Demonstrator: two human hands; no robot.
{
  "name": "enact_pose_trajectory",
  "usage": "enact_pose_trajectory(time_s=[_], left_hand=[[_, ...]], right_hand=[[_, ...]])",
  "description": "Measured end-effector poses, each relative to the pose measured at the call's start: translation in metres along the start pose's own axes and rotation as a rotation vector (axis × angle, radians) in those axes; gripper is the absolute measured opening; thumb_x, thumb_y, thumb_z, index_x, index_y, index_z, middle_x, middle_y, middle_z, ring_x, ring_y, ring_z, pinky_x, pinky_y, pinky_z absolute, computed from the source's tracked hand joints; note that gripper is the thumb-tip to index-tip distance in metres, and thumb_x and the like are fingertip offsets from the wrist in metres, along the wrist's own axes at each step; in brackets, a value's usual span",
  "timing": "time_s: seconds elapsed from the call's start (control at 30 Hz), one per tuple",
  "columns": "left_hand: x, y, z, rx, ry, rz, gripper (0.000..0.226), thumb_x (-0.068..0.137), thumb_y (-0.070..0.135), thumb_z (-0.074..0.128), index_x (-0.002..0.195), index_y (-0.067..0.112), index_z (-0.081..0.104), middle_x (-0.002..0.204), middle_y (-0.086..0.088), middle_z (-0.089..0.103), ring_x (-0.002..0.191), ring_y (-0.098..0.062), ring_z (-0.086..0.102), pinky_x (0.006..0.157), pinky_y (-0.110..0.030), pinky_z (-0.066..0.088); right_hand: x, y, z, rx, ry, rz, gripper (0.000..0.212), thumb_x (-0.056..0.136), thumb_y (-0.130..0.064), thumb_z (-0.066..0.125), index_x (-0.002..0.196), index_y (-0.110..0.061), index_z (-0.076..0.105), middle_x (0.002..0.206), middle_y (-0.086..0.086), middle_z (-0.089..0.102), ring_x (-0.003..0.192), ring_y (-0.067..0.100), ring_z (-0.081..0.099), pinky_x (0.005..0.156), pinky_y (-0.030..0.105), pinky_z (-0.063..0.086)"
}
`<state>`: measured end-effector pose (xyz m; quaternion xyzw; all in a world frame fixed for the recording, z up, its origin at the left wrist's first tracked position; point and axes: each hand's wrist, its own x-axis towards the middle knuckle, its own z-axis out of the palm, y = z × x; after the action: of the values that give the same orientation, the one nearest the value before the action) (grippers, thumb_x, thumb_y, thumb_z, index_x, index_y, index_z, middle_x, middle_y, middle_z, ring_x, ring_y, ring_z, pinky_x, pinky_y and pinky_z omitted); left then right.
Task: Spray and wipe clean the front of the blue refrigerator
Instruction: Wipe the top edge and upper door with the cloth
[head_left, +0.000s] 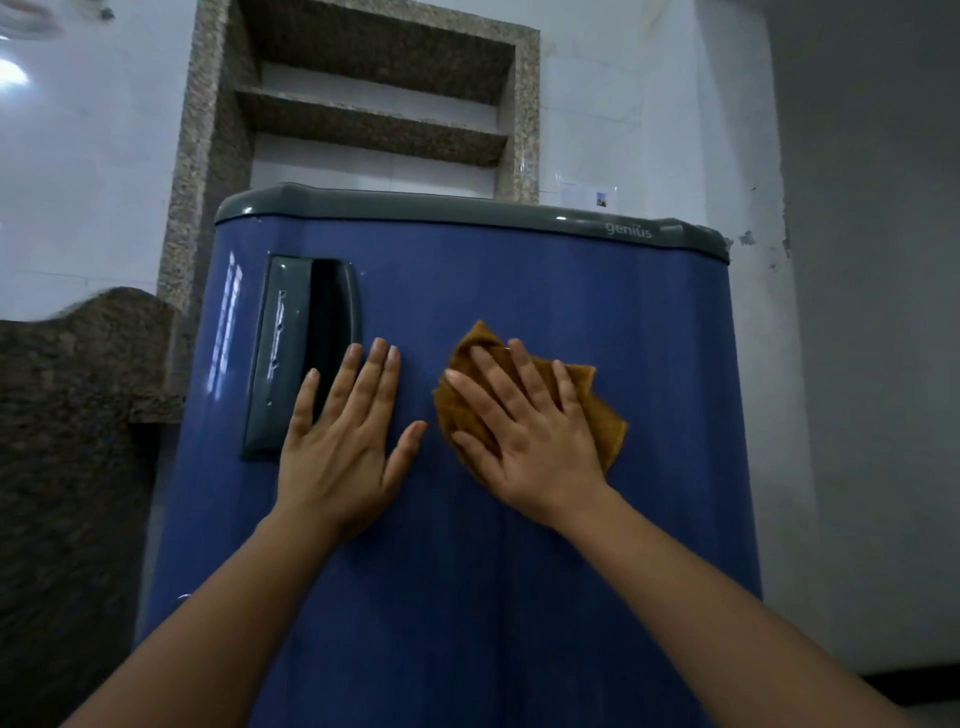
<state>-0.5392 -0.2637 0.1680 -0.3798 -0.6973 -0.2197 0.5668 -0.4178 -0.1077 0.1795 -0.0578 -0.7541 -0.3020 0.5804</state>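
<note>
**A:** Where is the refrigerator?

**B:** The blue refrigerator (545, 280) fills the middle of the view. It stands upright with its door facing the person. A grey cap (467, 209) runs along the top edge, with the word "genius" near its right corner.

**A:** And the hands?

**B:** Both are on the upper half of the door. The left hand (343, 441) lies flat on the bare blue surface, fingers straight and close together, thumb spread to the right. It grasps nothing. Its outer fingers overlap the right side of the grey handle (280, 353), which is set into the door near its left edge.

**A:** The right one?

**B:** The right hand (524, 431) is released too, fingers straight and spread. It presses a brown-orange cloth (605, 421) against the door, about midway between the left and right edges. The cloth is rumpled, and its corners stick out above the fingertips and to the right of the palm.

**A:** Do the hands touch?

**B:** No. They are just beside each other, with a strip of blue door between the left thumb and the cloth.

**A:** What's around it?

**B:** Behind it is a wall niche (525, 104) framed in speckled stone, with shelves inside. A dark stone slab (78, 415) stands to the left. A white wall (831, 312) is on the right, chipped near the refrigerator's top right corner.
</note>
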Motion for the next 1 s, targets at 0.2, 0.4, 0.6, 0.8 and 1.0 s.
enact_pose_trajectory(time_s=[0.2, 0.4, 0.6, 0.8, 1.0], left_hand=[[-0.005, -0.001, 0.003, -0.091, 0.022, -0.018, 0.071, 0.094, 0.055, 0.004, 0.145, 0.009, 0.024, 0.151, -0.002, 0.020, 0.139, -0.014, 0.014, 0.111, -0.034, 0.001], [-0.007, 0.005, -0.005, -0.286, 0.003, -0.078, 0.074, 0.084, 0.059, 0.002, 0.147, 0.020, 0.008, 0.151, 0.011, -0.002, 0.138, -0.002, -0.009, 0.112, -0.029, -0.004], [-0.016, 0.021, -0.030, -0.736, 0.100, -0.217, 0.056, 0.089, 0.048, 0.037, 0.132, 0.013, 0.048, 0.134, -0.003, 0.050, 0.130, -0.014, 0.037, 0.104, -0.034, 0.027], [-0.007, 0.033, -0.054, -1.469, -0.104, -0.512, 0.019, 0.088, 0.029, 0.059, 0.090, 0.011, 0.067, 0.088, -0.012, 0.070, 0.081, -0.015, 0.064, 0.074, -0.031, 0.049], [0.022, 0.003, -0.047, -1.371, 0.053, -0.652, 0.009, 0.091, 0.018, 0.056, 0.086, 0.016, 0.063, 0.088, -0.008, 0.066, 0.085, -0.021, 0.062, 0.083, -0.039, 0.051]], right_hand=[[0.021, -0.010, 0.000, 0.038, 0.016, 0.376, 0.061, 0.091, -0.057, 0.021, 0.145, -0.031, 0.014, 0.155, -0.005, 0.017, 0.143, 0.024, 0.005, 0.111, 0.051, -0.001], [0.002, -0.043, 0.001, 0.182, 0.039, 0.109, 0.047, 0.096, -0.035, 0.032, 0.141, -0.023, 0.035, 0.148, -0.004, 0.034, 0.141, 0.015, 0.016, 0.114, 0.041, 0.011], [0.006, -0.058, -0.038, 1.058, 0.199, 0.594, 0.025, 0.090, -0.010, 0.057, 0.114, -0.015, 0.056, 0.108, -0.009, 0.063, 0.100, -0.007, 0.055, 0.087, 0.009, 0.042], [0.020, -0.086, -0.055, 1.126, 0.170, 0.640, 0.017, 0.083, -0.011, 0.067, 0.092, -0.024, 0.060, 0.100, -0.002, 0.060, 0.088, -0.001, 0.058, 0.076, 0.011, 0.048], [0.028, -0.082, -0.046, 1.022, 0.052, 0.465, 0.034, 0.088, -0.020, 0.061, 0.122, -0.017, 0.057, 0.117, -0.001, 0.063, 0.109, 0.006, 0.056, 0.096, 0.026, 0.046]])
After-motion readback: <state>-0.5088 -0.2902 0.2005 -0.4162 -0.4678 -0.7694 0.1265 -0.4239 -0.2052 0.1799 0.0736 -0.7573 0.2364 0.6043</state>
